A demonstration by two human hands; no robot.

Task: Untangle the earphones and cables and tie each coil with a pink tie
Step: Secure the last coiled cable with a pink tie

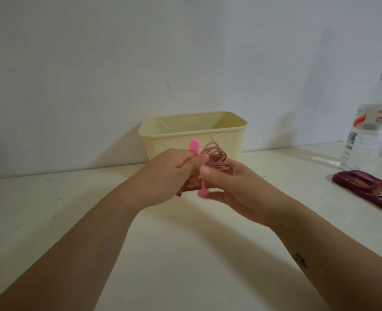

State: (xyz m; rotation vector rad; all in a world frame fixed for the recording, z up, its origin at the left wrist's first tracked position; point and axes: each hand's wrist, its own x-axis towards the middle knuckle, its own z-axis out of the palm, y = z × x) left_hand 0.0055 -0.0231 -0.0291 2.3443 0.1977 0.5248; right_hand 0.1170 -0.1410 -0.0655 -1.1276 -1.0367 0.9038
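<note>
A coil of dusty-pink cable is held up above the table in front of the yellow box. A bright pink tie with a round disc at each end stands upright across the coil; its lower disc hangs below my fingers. My left hand grips the coil's left side and pinches the tie near its upper disc. My right hand cups the coil from the right, and its thumb presses the tie's stem against the coil. Most of the coil is hidden behind my fingers.
A pale yellow plastic box stands against the wall just behind my hands. At the right are a clear water bottle and a dark red phone case lying flat on the cream table.
</note>
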